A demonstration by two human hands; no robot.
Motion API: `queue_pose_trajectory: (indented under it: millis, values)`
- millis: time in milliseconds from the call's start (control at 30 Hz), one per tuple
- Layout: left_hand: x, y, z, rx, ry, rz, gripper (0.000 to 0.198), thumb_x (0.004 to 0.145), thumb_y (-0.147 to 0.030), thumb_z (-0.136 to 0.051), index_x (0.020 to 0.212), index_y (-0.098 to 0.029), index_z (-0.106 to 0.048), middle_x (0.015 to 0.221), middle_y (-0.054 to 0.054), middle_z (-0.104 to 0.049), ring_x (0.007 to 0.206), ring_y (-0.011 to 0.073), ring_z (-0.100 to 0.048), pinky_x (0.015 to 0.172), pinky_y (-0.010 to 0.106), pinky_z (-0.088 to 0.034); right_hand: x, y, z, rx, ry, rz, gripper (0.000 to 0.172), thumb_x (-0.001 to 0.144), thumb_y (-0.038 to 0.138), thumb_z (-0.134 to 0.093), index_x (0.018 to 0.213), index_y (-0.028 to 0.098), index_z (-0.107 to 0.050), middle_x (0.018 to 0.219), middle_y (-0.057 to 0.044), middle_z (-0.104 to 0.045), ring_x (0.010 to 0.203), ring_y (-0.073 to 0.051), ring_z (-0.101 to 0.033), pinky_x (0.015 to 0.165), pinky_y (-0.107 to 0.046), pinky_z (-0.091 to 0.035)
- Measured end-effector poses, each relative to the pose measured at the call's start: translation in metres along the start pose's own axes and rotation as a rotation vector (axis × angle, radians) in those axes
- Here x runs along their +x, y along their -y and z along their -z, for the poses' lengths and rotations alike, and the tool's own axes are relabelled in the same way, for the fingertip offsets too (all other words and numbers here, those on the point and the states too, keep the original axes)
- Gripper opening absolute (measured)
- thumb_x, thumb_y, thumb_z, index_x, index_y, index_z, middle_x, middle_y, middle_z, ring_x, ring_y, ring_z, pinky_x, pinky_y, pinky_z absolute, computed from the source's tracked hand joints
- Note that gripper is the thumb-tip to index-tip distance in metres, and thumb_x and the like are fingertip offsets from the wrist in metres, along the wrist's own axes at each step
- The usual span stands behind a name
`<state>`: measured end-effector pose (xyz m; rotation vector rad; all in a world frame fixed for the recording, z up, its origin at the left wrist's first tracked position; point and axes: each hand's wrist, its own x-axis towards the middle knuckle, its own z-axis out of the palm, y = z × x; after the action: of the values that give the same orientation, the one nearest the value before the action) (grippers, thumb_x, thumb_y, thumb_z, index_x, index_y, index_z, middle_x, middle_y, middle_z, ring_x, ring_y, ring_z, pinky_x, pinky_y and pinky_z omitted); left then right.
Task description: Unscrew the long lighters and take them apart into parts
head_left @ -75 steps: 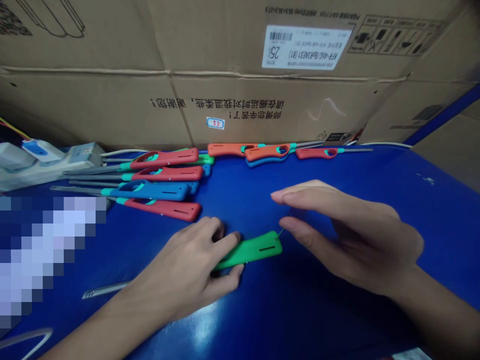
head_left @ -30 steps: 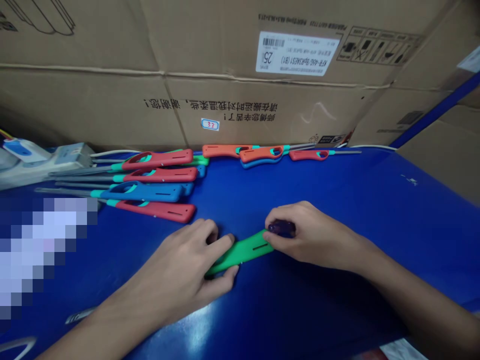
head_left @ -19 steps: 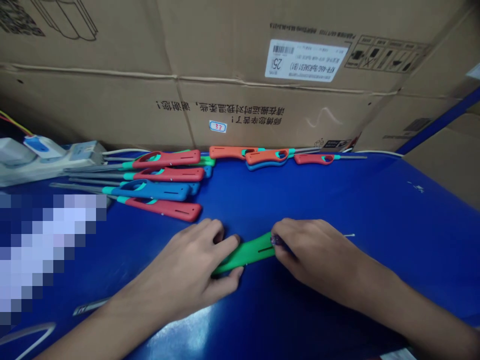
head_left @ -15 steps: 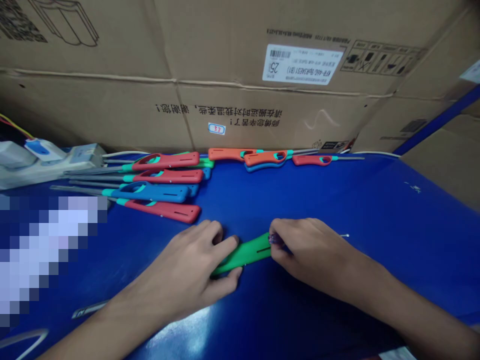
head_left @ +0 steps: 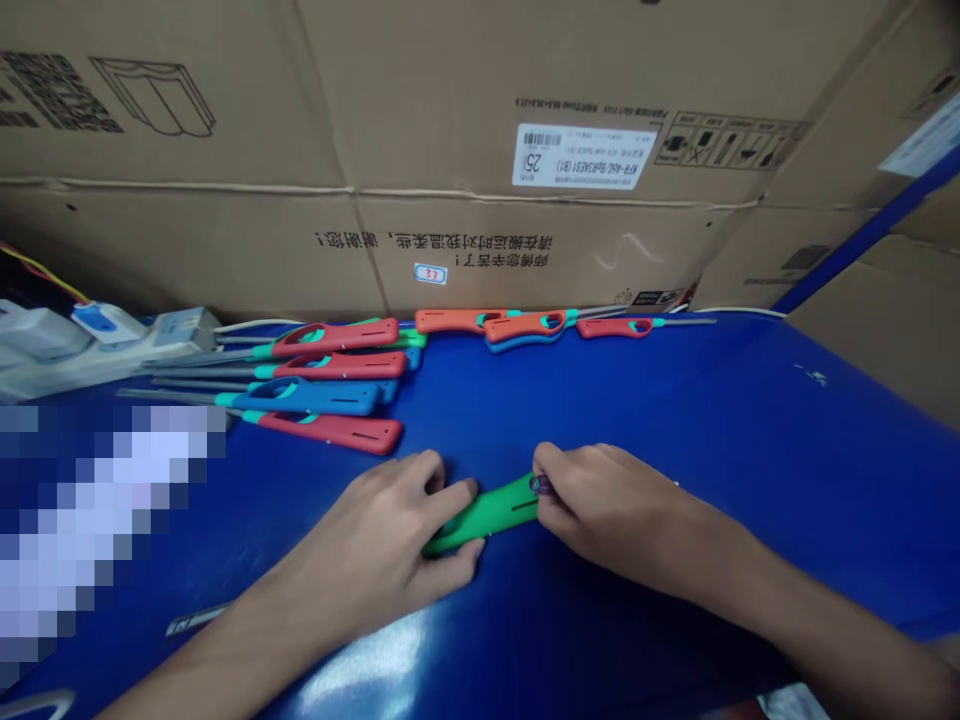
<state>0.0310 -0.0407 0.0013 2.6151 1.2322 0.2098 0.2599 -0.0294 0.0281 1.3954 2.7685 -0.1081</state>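
Note:
My left hand (head_left: 397, 535) is closed around the middle of a green long-nosed lighter (head_left: 496, 512), thumb below and fingers above. The lighter's slotted handle end points right; its nozzle is hidden under the hand. At that handle end, my right hand (head_left: 600, 510) pinches a small purple, see-through rod-like piece (head_left: 540, 485) with a round end. Most of this piece is covered by the fingers, so its kind does not show. The right fingers overlap the lighter's tip; whether they also grip it cannot be made out.
Beyond my left hand lies a pile of red, blue and green lighters (head_left: 330, 430). More orange, blue and red lighters (head_left: 529, 325) lie along the cardboard wall (head_left: 450, 90). A white power strip (head_left: 112, 345) with plugs sits at the left on the blue table (head_left: 675, 400).
The camera view has tilted slightly up and shifted. Both hands keep their holds on the green lighter and the purple piece, whose round end now faces the camera more.

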Motion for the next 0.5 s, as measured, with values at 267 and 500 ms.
queue_pose_trajectory:
  millis: [267,500]
  values:
    - [-0.001,0.001,-0.002,-0.015,-0.013,-0.021,0.025,0.087,-0.035,-0.055,0.106,-0.023,-0.066,0.088,0.005,-0.053,0.076,0.0210,-0.056,0.067,0.035,-0.048,-0.006,-0.005,0.004,-0.030,0.028,0.160,0.012,0.089,0.008,-0.049,0.085,0.019,-0.051,0.068,0.001,-0.061,0.057,-0.017,-0.057,0.054,-0.032,-0.024]
    - [-0.005,0.005,0.013,-0.011,0.060,-0.104,0.025,0.097,-0.032,-0.044,0.117,-0.026,-0.058,0.101,0.006,-0.052,0.093,0.0249,-0.053,0.086,0.046,-0.045,-0.010,-0.004,0.007,0.055,0.109,0.171,0.012,0.090,0.008,-0.050,0.086,0.019,-0.051,0.070,0.002,-0.062,0.058,-0.017,-0.060,0.054,-0.031,-0.027]
